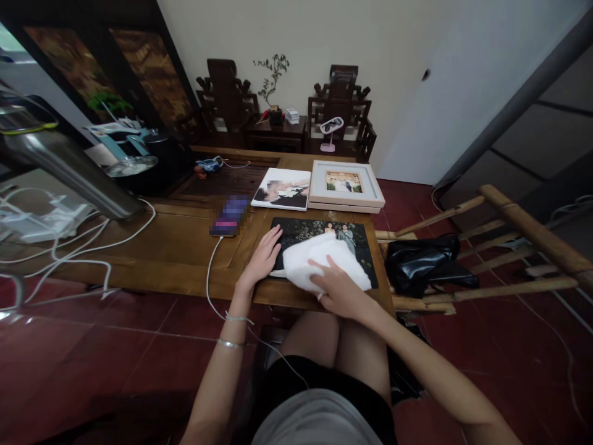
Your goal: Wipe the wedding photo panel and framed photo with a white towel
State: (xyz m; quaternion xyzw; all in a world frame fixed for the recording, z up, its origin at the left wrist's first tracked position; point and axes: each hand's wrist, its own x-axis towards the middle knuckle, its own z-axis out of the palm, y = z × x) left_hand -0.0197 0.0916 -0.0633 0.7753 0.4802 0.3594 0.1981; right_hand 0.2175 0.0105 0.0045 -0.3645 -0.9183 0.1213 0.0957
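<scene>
A large dark photo print [365, 244] showing two people lies flat on the wooden table, near its front edge. My left hand [266, 254] rests on the print's left side with the fingers stretched out, holding nothing. On top of the print is a bunched white cloth [306, 250], which hides its middle and lower part. My right hand [336, 283] grips the cloth and presses it against the photo, with some fingers hidden in the folds.
Behind the print lie another photo panel [282, 188] and a pale framed picture [345, 182]. A phone [229, 216] on a charging cable is to the left, with a steel flask [74, 167] farther left. A bamboo chair [491, 287] holding a black bag [421, 262] stands right.
</scene>
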